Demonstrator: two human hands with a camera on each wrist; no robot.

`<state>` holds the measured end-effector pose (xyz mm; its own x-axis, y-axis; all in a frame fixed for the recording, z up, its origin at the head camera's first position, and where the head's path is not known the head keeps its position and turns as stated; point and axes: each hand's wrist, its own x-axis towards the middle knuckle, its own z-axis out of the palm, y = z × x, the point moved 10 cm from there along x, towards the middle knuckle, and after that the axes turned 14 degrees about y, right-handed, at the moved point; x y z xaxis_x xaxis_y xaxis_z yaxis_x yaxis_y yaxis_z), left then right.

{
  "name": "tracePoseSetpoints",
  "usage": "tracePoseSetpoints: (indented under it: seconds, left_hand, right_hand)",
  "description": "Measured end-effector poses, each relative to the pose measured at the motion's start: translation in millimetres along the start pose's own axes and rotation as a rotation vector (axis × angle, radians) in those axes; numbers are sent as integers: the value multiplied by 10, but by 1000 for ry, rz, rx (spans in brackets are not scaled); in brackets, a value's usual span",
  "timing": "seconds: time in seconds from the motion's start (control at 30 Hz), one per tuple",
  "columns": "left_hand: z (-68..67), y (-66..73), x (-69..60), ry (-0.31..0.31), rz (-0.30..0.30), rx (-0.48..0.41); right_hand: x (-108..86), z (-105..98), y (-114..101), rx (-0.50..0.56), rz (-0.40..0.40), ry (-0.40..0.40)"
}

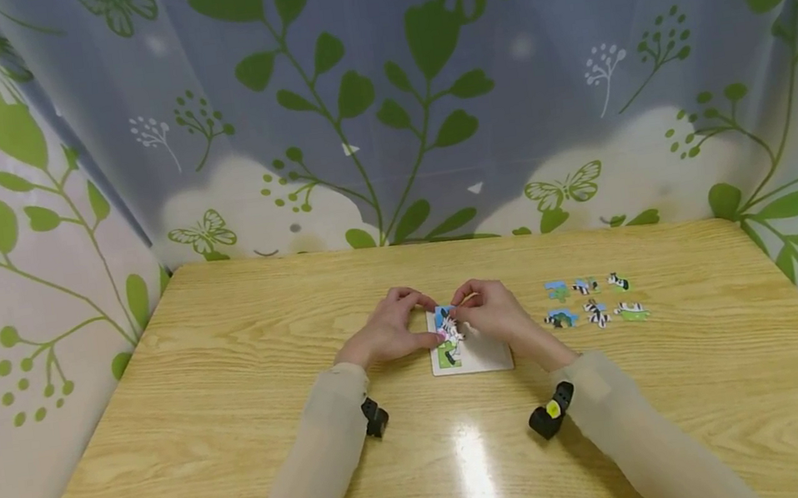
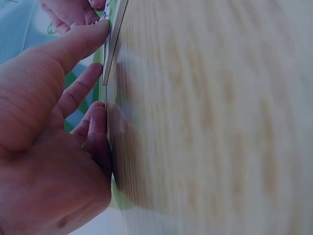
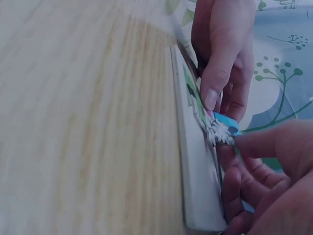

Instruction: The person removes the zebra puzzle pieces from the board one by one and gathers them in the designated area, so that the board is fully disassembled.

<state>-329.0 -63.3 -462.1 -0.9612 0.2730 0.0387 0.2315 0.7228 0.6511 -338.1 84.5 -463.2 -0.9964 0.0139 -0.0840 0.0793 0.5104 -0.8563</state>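
A small white puzzle board (image 1: 487, 357) lies on the table, its left side covered by joined jigsaw pieces (image 1: 449, 353) with a black-and-white animal on green and blue. My left hand (image 1: 390, 330) holds the board at its upper left, the thumb on the pieces and fingers along the edge. In the left wrist view this hand's thumb (image 2: 83, 41) lies over the board's rim. My right hand (image 1: 492, 312) pinches a blue-and-white puzzle piece (image 3: 225, 129) at the top of the joined part. Whether that piece sits flat is hard to tell.
Several loose puzzle pieces (image 1: 592, 313) lie in two rows on the wooden table (image 1: 233, 372), right of the board. A leaf-patterned curtain (image 1: 382, 117) hangs behind the table's far edge. Each wrist wears a black camera (image 1: 548, 419).
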Motion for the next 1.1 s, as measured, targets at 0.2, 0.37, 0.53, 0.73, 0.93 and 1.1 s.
tracePoseSetpoints:
  seconds: [0.2, 0.37, 0.53, 0.73, 0.93, 1.1]
  left_hand:
    - [7, -12, 4, 6, -15, 9]
    - [18, -4, 4, 4, -30, 21]
    - [4, 18, 1, 7, -48, 20]
    - [-5, 35, 10, 18, -61, 42]
    - [-13, 38, 0, 26, -77, 49]
    - [-11, 23, -6, 22, -85, 53]
  right_hand:
    - [15, -1, 15, -59, 58, 31]
    - [7, -1, -7, -122, 58, 59]
    - [5, -7, -43, -166, 49, 69]
    - [5, -2, -52, -168, 60, 65]
    - [15, 10, -44, -155, 36, 65]
    - [3, 39, -58, -109, -5, 45]
